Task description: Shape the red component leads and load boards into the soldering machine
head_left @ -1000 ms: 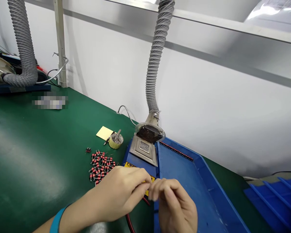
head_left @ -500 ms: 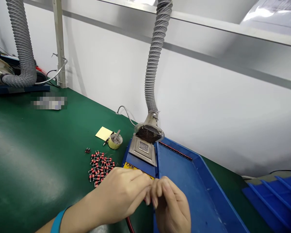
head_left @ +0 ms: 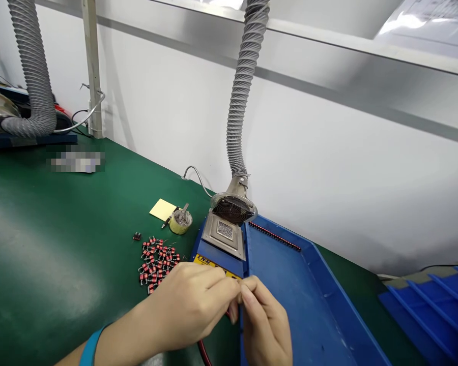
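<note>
Near the left edge of the blue tray [head_left: 290,295], the left hand [head_left: 198,302] and right hand [head_left: 266,323] meet, fingers curled; overlapping fingertips mean their grip cannot be told. Red-and-black components [head_left: 152,268] lie heaped on the table [head_left: 61,254] just beyond the left hand. The frame cuts off the tray's near end.

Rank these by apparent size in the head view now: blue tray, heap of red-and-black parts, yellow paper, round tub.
Largest to smallest:
1. Blue tray
2. Heap of red-and-black parts
3. Yellow paper and round tub: too alike to rank
</note>
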Demonstrator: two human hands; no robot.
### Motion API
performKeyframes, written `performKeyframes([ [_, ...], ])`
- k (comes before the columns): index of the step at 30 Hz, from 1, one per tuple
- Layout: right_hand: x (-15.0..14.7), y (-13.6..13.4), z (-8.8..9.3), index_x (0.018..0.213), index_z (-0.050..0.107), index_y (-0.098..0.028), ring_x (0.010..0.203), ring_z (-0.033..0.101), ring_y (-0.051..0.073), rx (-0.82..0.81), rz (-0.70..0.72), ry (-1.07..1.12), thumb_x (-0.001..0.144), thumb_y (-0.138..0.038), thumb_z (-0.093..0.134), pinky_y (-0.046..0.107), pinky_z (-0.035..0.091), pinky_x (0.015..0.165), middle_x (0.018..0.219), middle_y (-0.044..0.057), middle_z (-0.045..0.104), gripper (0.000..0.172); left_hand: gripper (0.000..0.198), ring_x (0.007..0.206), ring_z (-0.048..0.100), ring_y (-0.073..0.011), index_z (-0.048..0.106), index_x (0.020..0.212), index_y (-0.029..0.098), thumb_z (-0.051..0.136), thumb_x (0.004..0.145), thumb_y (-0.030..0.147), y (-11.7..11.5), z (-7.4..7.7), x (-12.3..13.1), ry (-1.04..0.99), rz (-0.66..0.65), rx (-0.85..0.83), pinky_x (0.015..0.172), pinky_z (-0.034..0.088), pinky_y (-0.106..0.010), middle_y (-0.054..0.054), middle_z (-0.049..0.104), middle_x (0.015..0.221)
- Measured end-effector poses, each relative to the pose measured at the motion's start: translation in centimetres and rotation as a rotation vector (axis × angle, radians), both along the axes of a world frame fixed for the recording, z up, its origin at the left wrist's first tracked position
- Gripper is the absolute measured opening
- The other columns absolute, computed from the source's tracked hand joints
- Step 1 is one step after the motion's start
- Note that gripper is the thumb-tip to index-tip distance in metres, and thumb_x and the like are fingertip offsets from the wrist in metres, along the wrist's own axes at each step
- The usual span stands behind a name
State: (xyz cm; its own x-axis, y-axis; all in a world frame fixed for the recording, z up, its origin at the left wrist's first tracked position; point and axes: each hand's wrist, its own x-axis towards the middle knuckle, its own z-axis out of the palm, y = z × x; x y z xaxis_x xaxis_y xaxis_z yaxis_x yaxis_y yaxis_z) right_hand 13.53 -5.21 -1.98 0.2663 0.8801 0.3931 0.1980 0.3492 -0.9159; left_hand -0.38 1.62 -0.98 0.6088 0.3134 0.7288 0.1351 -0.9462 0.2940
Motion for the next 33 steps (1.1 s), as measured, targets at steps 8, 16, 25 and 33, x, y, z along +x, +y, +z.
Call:
performKeyframes([
  [8, 0.4, 0.1, 0.4, 0.094, 0.072, -0.026, 0.079, 0.066, 0.018, 0.292, -0.079, -0.149, 0.085, -0.013, 0.064, 0.028, 0.053, 0.071, 0.082, 0.002, 0.071, 0.018, 0.015, 0.067, 0.057, -0.0093, 0.058, 0.09, 0.019, 0.045, 0.096, 0.016, -0.3, 1.4, -0.8, -0.052, -0.107, -0.46, 0.064, 0.042, -0.018, 0.004, 0.063, 0.077],
  [16, -0.2, 0.2, -0.3, 0.064, 0.056, -0.02, 0.05, 0.051, 0.013, 0.003, -0.052, 0.04, 0.094, -0.033, 0.052, 0.025, 0.042, 0.051, 0.053, -0.001, 0.053, 0.033, 0.035, 0.056, 0.053, -0.0134, 0.054, 0.076, 0.018, 0.028, 0.1, 0.016, -0.2, 0.1, 0.1, -0.002, 0.001, -0.016, 0.053, 0.038, -0.026, 0.001, 0.06, 0.066],
  [25, 0.4, 0.1, 0.2, 0.098, 0.072, -0.028, 0.087, 0.067, 0.02, 0.321, -0.084, -0.216, 0.084, -0.011, 0.065, 0.031, 0.053, 0.077, 0.088, 0.003, 0.072, 0.023, 0.015, 0.065, 0.057, -0.009, 0.058, 0.089, 0.019, 0.045, 0.096, 0.016, -0.3, 1.5, -0.9, -0.024, -0.116, -0.495, 0.062, 0.042, -0.017, 0.004, 0.061, 0.074],
  [33, 0.2, 0.2, -0.2, 0.059, 0.052, -0.02, 0.043, 0.043, 0.012, -0.071, 0.117, 0.176, 0.095, -0.038, 0.049, 0.025, 0.043, 0.049, 0.044, -0.003, 0.044, 0.041, 0.033, 0.055, 0.05, -0.0124, 0.053, 0.075, 0.018, 0.03, 0.099, 0.014, -0.3, 0.2, 0.0, 0.007, -0.04, -0.074, 0.053, 0.037, -0.025, 0.001, 0.057, 0.065],
])
